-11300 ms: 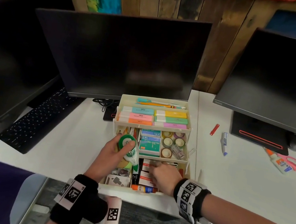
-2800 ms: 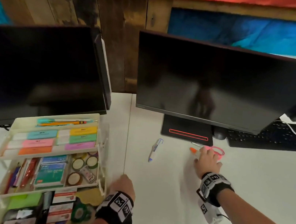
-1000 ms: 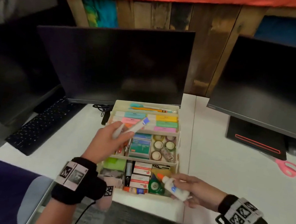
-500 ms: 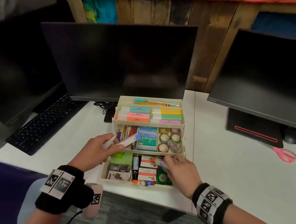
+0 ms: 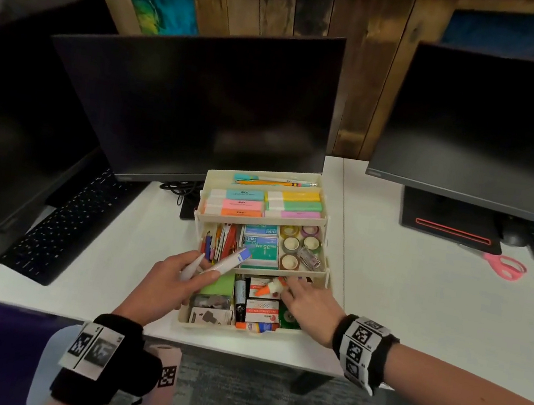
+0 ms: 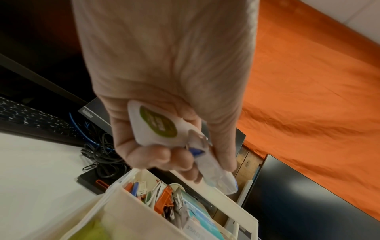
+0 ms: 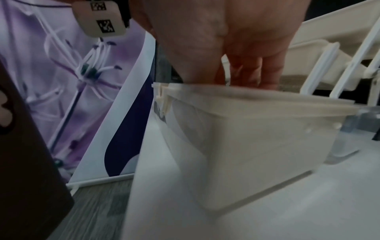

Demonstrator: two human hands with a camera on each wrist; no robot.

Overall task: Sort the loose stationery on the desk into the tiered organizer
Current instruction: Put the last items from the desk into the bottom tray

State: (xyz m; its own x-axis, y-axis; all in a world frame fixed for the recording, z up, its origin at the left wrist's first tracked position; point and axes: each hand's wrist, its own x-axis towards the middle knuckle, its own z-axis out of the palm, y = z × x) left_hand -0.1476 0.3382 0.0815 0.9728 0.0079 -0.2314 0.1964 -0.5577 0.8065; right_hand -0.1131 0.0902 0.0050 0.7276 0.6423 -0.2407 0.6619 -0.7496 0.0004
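The cream tiered organizer (image 5: 246, 329) stands at the desk's front edge with its three tiers stepped open and full of stationery. My left hand (image 5: 200, 268) hovers at the middle tier's left front corner and grips a white marker (image 5: 227, 261) with a blue cap. In the left wrist view the marker (image 6: 213, 168) lies under my curled fingers beside a white, green-labelled part (image 6: 154, 125). My right hand (image 5: 290, 291) reaches into the bottom tier, its straight fingers touching a white glue bottle (image 5: 272, 286) with an orange cap. The organizer's wall (image 7: 257, 146) hides those fingertips in the right wrist view.
Pink scissors (image 5: 505, 267) lie on the white desk at the right, by a monitor stand (image 5: 449, 226). Two dark monitors (image 5: 203, 106) stand behind the organizer. A black keyboard (image 5: 61, 223) lies to the left. Cables (image 5: 177, 187) sit behind the organizer.
My right hand carried the glue bottle from the right of the desk and has set it down in the bottom tier. The left hand has sunk slightly with the marker.
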